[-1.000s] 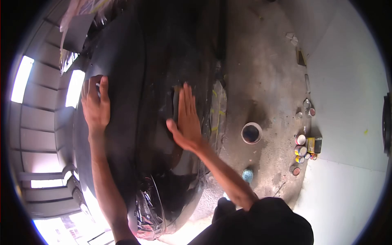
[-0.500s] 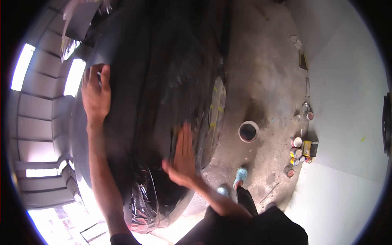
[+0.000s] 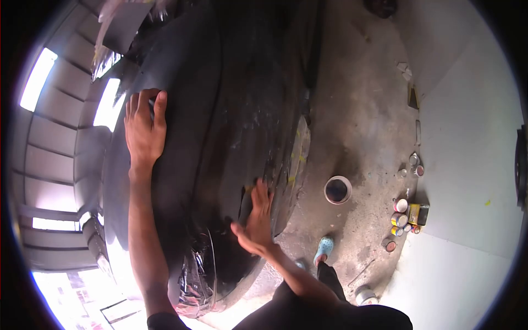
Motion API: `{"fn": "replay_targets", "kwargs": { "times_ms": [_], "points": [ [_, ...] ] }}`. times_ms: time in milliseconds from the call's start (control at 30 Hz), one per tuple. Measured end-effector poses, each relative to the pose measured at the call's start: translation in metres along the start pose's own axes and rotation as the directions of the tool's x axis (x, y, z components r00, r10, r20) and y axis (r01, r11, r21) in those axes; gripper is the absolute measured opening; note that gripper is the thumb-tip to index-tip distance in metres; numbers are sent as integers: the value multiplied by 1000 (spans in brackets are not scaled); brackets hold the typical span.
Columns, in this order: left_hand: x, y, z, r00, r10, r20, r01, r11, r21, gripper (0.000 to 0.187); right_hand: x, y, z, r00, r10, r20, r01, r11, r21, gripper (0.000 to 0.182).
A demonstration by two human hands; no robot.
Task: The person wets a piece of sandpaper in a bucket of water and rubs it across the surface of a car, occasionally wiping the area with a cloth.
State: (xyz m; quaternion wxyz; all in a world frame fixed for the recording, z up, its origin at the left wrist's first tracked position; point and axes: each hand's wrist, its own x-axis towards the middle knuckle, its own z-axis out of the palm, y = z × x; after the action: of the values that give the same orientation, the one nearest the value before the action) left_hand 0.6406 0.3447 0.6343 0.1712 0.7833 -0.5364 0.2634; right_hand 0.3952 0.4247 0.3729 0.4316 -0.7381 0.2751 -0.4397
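Note:
A large dark vehicle body [image 3: 181, 143] with smooth, curved panels fills the middle. My left hand [image 3: 146, 126] is over its upper surface on the left, back of the hand toward me. The fingers bend and the index curls toward the thumb; whatever may be between them is hidden. Lower and to the right, my right hand [image 3: 257, 220] is against the dark side panel, fingers apart and thumb out, with nothing seen in it. Crinkled dark plastic sheeting [image 3: 197, 275] covers the vehicle's near end, below my right hand.
A round tub [image 3: 337, 190] with dark contents stands on the concrete floor [image 3: 357, 121]. Several paint cans [image 3: 399, 220] and a yellow-and-black tin [image 3: 418, 214] line the pale wall [image 3: 467, 165]. Another can [image 3: 366, 296] is near my feet. Masking with yellow tape [image 3: 297, 151] edges the vehicle.
The view has shifted, so the vehicle and floor items appear slightly further right. My right hand's fingers have spread from nearly together. My left hand keeps its curled shape. A can near my feet has come into view.

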Motion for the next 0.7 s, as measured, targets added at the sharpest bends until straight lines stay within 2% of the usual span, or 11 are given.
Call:
{"fn": "replay_targets", "kwargs": {
  "times_ms": [100,133,233,267,300,333,400,500,600,667,700],
  "points": [
    [2,-4,4,1000,7,-21,-8,1000,-12,47,110,25,-24,1000,25,2,-25,998,-60,114],
    [1,-4,4,1000,9,-15,-9,1000,-4,47,122,27,-26,998,54,21,-52,996,-79,115],
    [1,-2,2,1000,-14,12,14,1000,3,47,80,1,-27,982,166,87,-165,986,-13,116],
    [0,-2,0,1000,-20,16,20,1000,18,47,45,-14,-23,978,177,106,-177,984,-9,115],
    [1,-1,1,1000,-17,8,17,999,29,46,3,-28,-13,977,179,113,-179,984,-7,115],
    [2,1,2,1000,-13,-2,13,999,35,46,-31,-22,5,991,117,58,-115,993,-32,113],
    [2,5,1,1000,-24,3,24,999,33,45,-3,-18,-1,993,111,47,-109,993,-45,115],
    [2,0,2,999,-45,28,44,999,27,46,111,11,-30,988,150,34,-151,989,5,116],
    [0,4,0,998,-53,30,52,998,30,47,112,22,-32,994,87,62,-85,996,-38,120],
    [1,5,0,998,-57,30,56,998,37,45,29,-14,-14,983,172,60,-170,985,-34,121],
    [0,6,0,998,-51,23,50,998,35,45,10,-41,-15,988,146,50,-145,989,-40,120]
  ]
}}
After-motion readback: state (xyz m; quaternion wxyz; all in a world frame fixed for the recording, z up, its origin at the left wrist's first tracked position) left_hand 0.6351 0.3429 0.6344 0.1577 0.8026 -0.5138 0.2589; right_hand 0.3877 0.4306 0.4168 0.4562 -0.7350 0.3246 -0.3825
